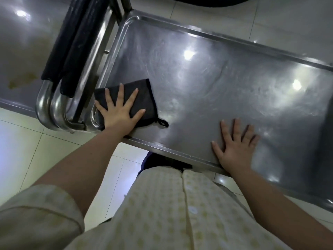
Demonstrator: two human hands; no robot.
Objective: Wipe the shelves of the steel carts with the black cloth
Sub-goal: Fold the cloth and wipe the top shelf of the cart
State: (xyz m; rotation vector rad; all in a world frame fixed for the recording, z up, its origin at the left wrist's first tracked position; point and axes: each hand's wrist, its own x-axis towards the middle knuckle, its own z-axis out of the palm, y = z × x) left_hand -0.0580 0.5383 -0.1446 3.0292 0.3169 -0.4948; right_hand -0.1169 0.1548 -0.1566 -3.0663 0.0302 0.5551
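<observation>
Pressing black cloth (144, 95), left hand (119, 115); padded handles (72, 42) beside.

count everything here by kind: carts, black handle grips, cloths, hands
carts: 2, near cart, left cart
grips: 2, outer grip, inner grip
cloth: 1
hands: 2, left hand flat on the cloth, right hand flat on the near cart
total: 7

Steel cart shelf (225, 83), folded black cloth (144, 94) near its left corner
</observation>
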